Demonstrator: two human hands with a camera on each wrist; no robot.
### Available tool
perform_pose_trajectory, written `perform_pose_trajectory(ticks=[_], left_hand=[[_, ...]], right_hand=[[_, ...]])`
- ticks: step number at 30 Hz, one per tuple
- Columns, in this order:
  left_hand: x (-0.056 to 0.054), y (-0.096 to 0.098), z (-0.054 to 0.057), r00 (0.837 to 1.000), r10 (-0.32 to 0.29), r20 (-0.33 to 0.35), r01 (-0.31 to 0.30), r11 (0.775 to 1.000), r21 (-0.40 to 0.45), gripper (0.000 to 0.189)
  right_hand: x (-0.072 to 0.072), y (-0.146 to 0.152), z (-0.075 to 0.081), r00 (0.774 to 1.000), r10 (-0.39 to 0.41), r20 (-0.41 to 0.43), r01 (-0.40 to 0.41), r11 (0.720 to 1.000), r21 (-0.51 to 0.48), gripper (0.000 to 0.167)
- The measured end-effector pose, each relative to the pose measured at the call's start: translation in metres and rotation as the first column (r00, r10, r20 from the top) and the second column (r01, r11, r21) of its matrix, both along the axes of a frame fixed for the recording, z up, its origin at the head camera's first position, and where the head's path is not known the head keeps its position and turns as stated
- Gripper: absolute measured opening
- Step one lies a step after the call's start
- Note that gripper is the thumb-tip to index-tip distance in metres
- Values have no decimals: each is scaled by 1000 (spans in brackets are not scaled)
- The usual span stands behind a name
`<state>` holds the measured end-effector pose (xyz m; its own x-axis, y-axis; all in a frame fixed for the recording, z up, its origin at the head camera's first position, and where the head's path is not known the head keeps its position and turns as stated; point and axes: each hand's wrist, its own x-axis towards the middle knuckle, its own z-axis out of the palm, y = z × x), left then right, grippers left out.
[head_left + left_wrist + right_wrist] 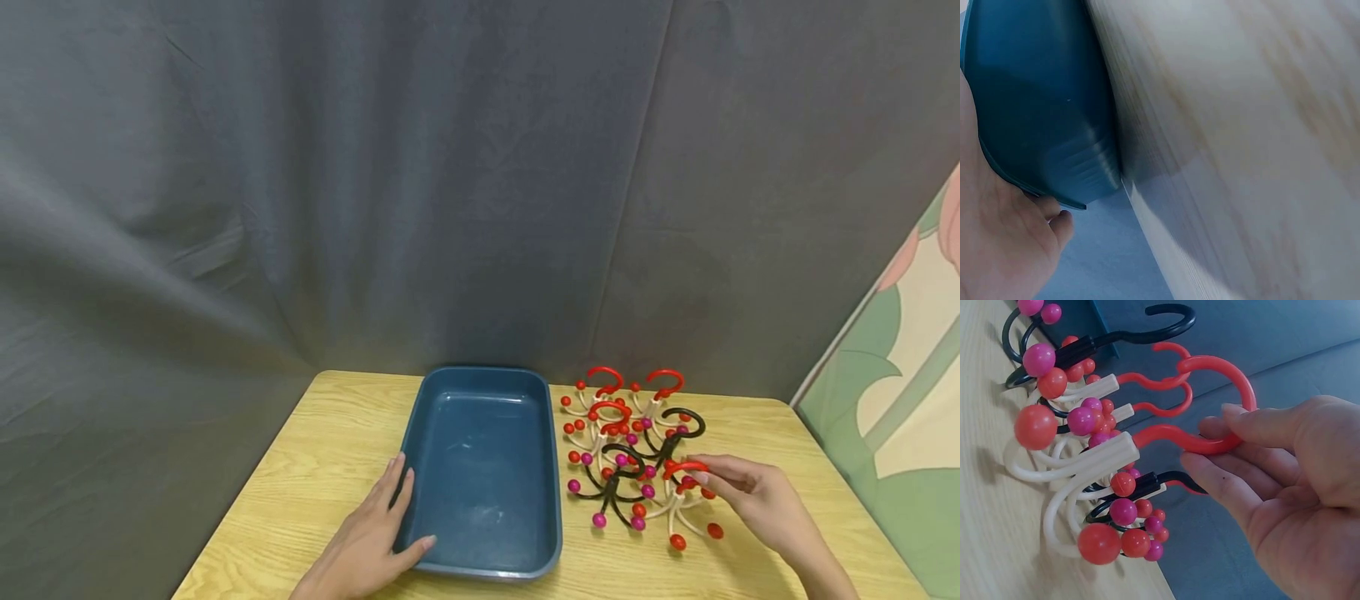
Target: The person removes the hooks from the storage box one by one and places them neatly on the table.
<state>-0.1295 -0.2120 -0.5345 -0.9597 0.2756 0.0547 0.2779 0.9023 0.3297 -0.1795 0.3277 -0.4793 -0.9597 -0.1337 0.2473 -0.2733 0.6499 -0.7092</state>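
My right hand (pixel 757 496) pinches the red hook of a claw hanger (pixel 1194 447) between thumb and fingers. This hanger has a white stem and curved white prongs tipped with red balls, which appear to be down at the tabletop. Just left of it stands a black claw hanger (pixel 611 483) with magenta balls. My left hand (pixel 367 533) rests on the near left rim of a dark blue tray (pixel 555 500), thumb over the inside. The left wrist view shows the tray's outer wall (pixel 1041 94) and part of the hand (pixel 1004 237) against the rim.
Several more claw hangers stand close together right of the tray, among them a red-hooked one (pixel 652 404) and a black one (pixel 671 442). Wooden tabletop (pixel 300 467) lies under everything. A grey curtain (pixel 450 208) hangs behind, with patterned cloth (pixel 892 400) at right.
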Motion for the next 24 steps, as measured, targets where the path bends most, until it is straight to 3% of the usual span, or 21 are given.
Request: perform_pose_trajectory(ticks=[13, 24], left_hand=[[0, 0, 1, 1000, 6, 8, -6, 1000, -4, 104], [1, 0, 1, 1000, -3, -9, 2, 999, -37, 105]], right_hand=[[-3, 2, -1, 994, -52, 92, 51, 999, 9, 32], [-6, 4, -2, 997, -49, 65, 47, 998, 33, 32]])
